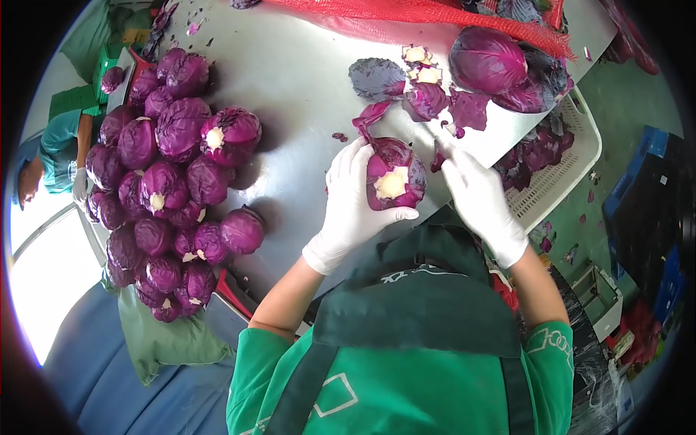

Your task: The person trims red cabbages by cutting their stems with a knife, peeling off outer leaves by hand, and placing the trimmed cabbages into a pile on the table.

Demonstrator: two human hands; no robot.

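Observation:
My left hand (pixel 342 206), in a white glove, is wrapped round the left side of a red cabbage (pixel 415 172). The cabbage's pale cut stem faces up, and a loose outer leaf (pixel 371 116) sticks up from its far side. To the right of the cabbage is my gloved right hand (pixel 478 196), apart from it, with its fingers drawn together. A small dark purple leaf piece (pixel 438 159) shows by those fingertips. Whatever the right fingers grip is too unclear to name. Beyond the hands lie trimmed leaves (pixel 467 109) and pale stem pieces (pixel 428 75).
Many red cabbages (pixel 185 123) are piled on the left of the metal table (pixel 297 109). A large leafy cabbage (pixel 487 61) lies at the far right near a red mesh bag (pixel 406 11). A white crate (pixel 580 156) holds leaves. Another person's gloved hand (pixel 80 187) is at the left.

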